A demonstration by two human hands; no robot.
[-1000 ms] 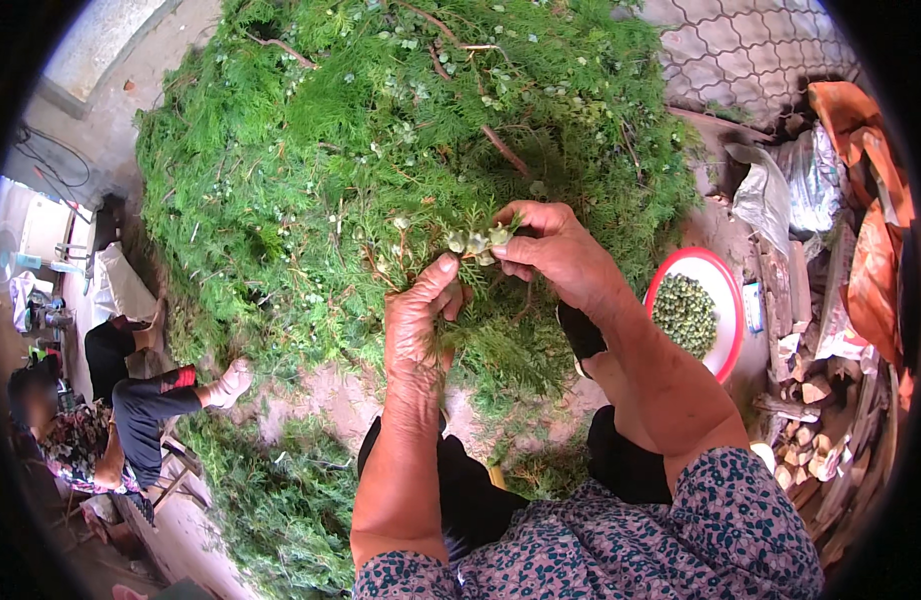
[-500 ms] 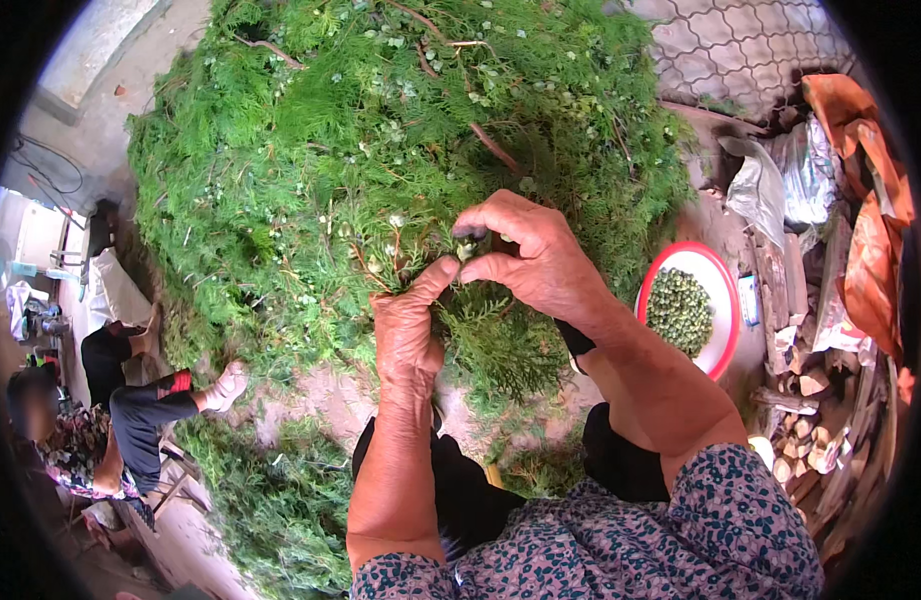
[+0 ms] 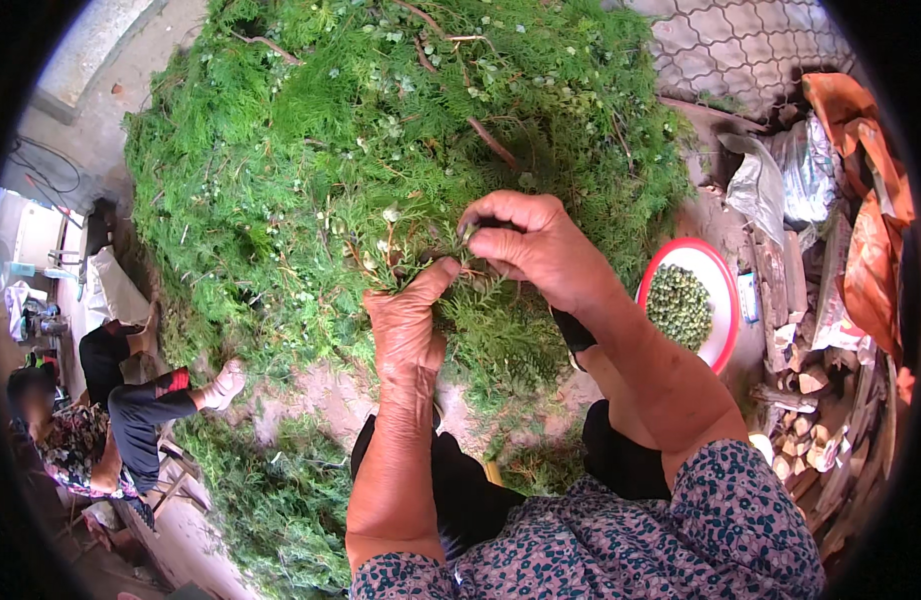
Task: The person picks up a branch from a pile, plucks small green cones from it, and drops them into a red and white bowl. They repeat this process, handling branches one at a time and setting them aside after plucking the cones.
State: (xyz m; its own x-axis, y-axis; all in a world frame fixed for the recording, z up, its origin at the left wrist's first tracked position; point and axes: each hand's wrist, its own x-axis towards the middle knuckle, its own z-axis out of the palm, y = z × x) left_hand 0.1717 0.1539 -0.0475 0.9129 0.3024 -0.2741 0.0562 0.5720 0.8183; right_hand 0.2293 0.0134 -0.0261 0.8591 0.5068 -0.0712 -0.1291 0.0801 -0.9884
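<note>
A green conifer sprig [image 3: 393, 262] with pale round cones is gripped in my left hand [image 3: 406, 325], its thumb pressed along the stem. Close against that thumb, my right hand [image 3: 531, 245] is closed in a pinch at the sprig; what its fingertips hold is too small to make out. Both hands are over the near edge of a large heap of cut conifer branches [image 3: 311, 170], dotted with pale cones. To the right of my right forearm stands a white basin with a red rim [image 3: 733, 330], partly filled with small green cones [image 3: 679, 308].
A smaller pile of green branches [image 3: 271, 500] lies at my lower left. Another person [image 3: 101, 430] sits at the far left, one foot stretched toward the heap. At right are stacked firewood [image 3: 806, 440], an orange sheet [image 3: 871, 270] and grey plastic bags [image 3: 756, 185].
My right hand has turned slightly, its fingertips rising a little from the left thumb. The sprig in my left hand has shifted slightly. The basin and the seated person look the same.
</note>
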